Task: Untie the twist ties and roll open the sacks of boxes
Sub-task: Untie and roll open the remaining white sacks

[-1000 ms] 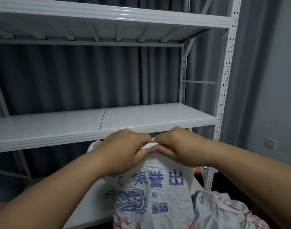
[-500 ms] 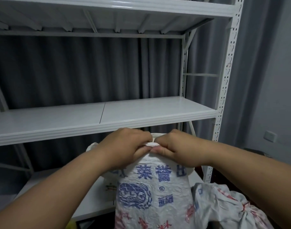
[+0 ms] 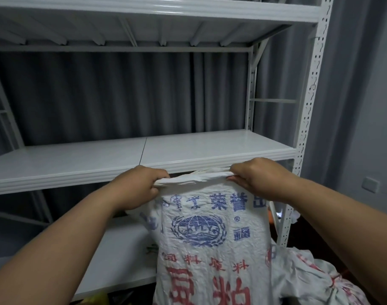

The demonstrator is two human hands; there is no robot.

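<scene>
**A:** What have I got in front of me?

**B:** I see a white woven sack standing upright at centre, printed with a blue globe emblem and blue characters above, red characters lower down. It stands in front of the white metal shelving unit, its top edge just below the lip of the middle shelf.

**A:** And my hands?

**B:** My left hand grips the left end of the sack's top edge, fingers curled over the bunched fabric. My right hand pinches the right end the same way. The two are apart, with the top edge stretched flat between them as a folded white band.

**A:** Is the mouth open?

**B:** I cannot tell; the edge looks pressed together from here, and I cannot make out a tie on it.

**A:** Anything else nearby?

**B:** A second sack lies crumpled at the lower right, touching the first, its neck gathered with something red. A grey curtain hangs behind the shelves, and a wall socket sits on the right wall.
</scene>
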